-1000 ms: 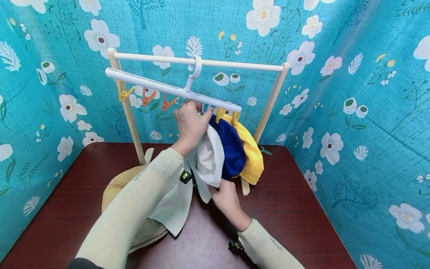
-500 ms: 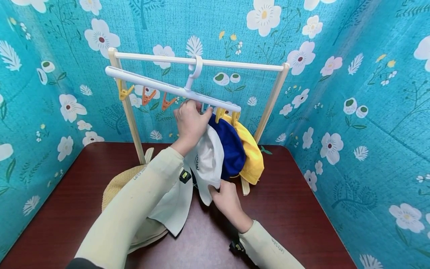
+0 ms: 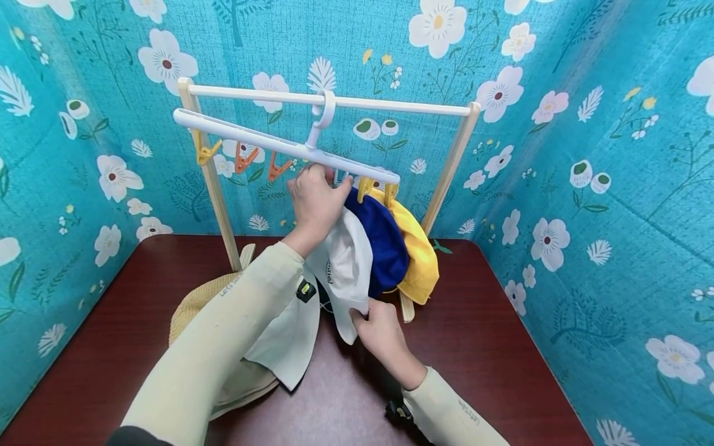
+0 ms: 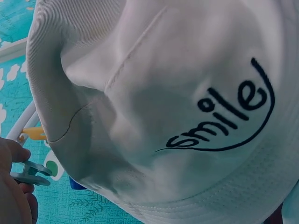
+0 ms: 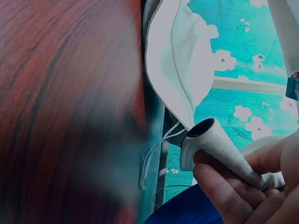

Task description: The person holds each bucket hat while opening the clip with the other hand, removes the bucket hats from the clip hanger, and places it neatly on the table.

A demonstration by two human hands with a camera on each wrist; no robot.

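Note:
My left hand pinches a light blue clip under the white clip hanger. Just below it is a white bucket hat with "smile" lettering; in the left wrist view the hat fills most of the frame, beside the clip. My right hand grips the hat's brim, which curls into a roll between thumb and fingers in the right wrist view. Behind the white hat, a blue hat and a yellow hat hang from yellow clips.
A wooden rack carries the hanger, which tilts down to the right. Orange clips and a yellow clip hang at its left. A straw-coloured hat and a pale hat lie on the dark red table, under my left arm.
My right hand has shifted slightly right, and the white hat's brim has swung down and right with it. My left hand stays at the light blue clip.

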